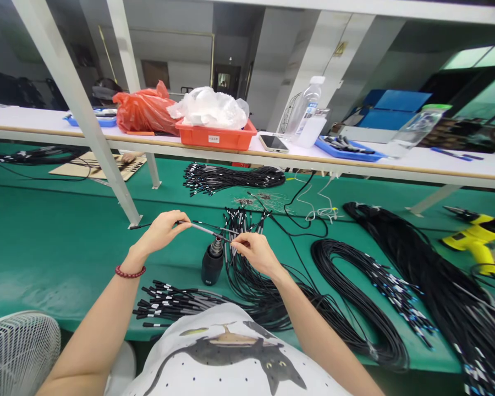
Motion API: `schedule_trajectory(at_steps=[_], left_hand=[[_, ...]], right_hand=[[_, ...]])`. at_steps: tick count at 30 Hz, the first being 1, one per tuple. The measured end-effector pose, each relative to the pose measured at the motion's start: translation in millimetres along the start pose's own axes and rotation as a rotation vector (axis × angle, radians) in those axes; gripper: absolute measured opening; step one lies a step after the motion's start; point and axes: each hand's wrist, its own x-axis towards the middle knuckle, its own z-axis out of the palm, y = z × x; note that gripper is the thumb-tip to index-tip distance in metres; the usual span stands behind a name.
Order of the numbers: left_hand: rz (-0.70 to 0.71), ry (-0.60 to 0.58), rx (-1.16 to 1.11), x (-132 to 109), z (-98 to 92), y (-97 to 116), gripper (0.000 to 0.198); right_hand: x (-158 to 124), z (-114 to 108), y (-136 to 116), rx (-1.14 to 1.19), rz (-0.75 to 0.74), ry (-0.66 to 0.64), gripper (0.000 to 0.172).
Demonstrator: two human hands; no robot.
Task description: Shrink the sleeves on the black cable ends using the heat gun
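Note:
Between my two hands a cable with a grey sleeve [205, 228] is stretched across the nozzle of an upright black heat gun [212, 263]. My left hand [165, 230] pinches the cable's left part, and a black end sticks out past it to the left. My right hand [254, 250] pinches it just right of the nozzle. Behind the nozzle lies a bunch of cable ends [241, 219], some with grey sleeves. In front of the heat gun, a bundle of black cables with white-marked ends [169, 301] lies on the green table [66, 236].
More cable bundles lie at the back [235, 179] and right [355, 275]. A yellow heat gun [474, 239] is at far right. Above the table runs a shelf [165, 144] with a red bin [216, 137], a phone [273, 143] and bottles. A fan [20, 352] stands front left.

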Motion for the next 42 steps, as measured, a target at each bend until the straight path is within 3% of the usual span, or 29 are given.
schedule_trajectory(at_steps=[7, 15, 24, 26, 33, 42], left_hand=[[0.021, 0.015, 0.016, 0.0, 1.2, -7.1, 0.023], [-0.04, 0.004, 0.044, 1.8, -0.6, -4.7, 0.03], [0.005, 0.075, -0.06, 4.6, 3.9, -7.2, 0.017], [-0.022, 0.067, -0.054, 4.3, 1.1, -0.3, 0.02], [-0.082, -0.043, 0.004, -6.4, -17.2, 33.5, 0.035], [-0.048, -0.142, 0.042, -36.1, -29.7, 48.1, 0.039]], right_hand=[[-1.0, 8.5, 3.8, 0.07, 0.001, 0.114, 0.013], [-2.6, 8.4, 2.4, 0.072, -0.015, 0.035, 0.024], [-0.7, 20.8, 8.9, 0.138, 0.005, 0.225, 0.011], [-2.4, 16.7, 8.5, 0.194, 0.033, 0.183, 0.015], [-20.8, -12.6, 2.5, 0.545, 0.108, -0.156, 0.035], [-45.1, -25.8, -2.3, 0.656, 0.138, -0.238, 0.039]])
